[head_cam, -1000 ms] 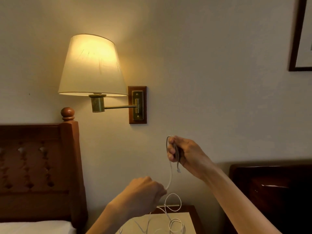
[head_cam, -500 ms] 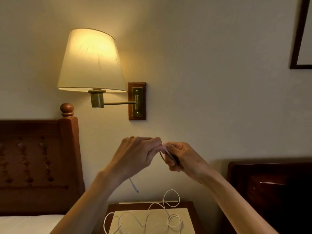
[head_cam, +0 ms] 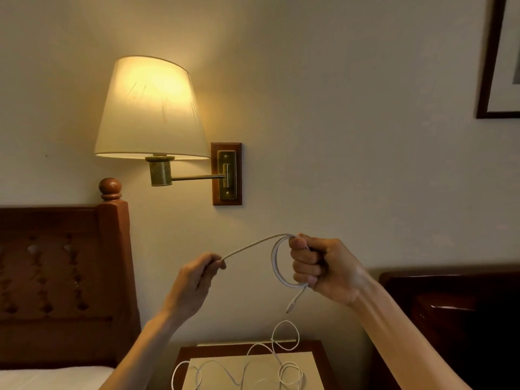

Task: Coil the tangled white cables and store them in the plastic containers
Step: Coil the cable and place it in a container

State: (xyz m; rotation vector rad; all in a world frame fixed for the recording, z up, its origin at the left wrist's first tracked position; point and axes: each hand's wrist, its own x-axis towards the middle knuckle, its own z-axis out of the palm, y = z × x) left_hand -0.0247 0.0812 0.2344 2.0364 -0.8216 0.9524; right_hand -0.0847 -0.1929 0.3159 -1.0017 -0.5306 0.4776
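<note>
I hold a white cable [head_cam: 277, 266] up in front of the wall. My right hand [head_cam: 320, 267] is a fist around a small coil of it, with a plug end dangling below the fist. My left hand [head_cam: 198, 277] pinches the same cable lower left, and the stretch between the hands is pulled taut. More tangled white cable [head_cam: 284, 361] lies in loose loops on the pale top of the nightstand [head_cam: 222, 351] below. No plastic container is in view.
A lit wall lamp [head_cam: 149, 111] on a brass arm hangs above left. A wooden headboard [head_cam: 64, 277] and white bedding stand at left. Dark wooden furniture [head_cam: 450, 305] fills the lower right. A framed picture [head_cam: 501, 57] hangs top right.
My hands were together half a second ago; my left hand has slid down and left along the cable, drawing it taut. A loop now hangs from my right fist.
</note>
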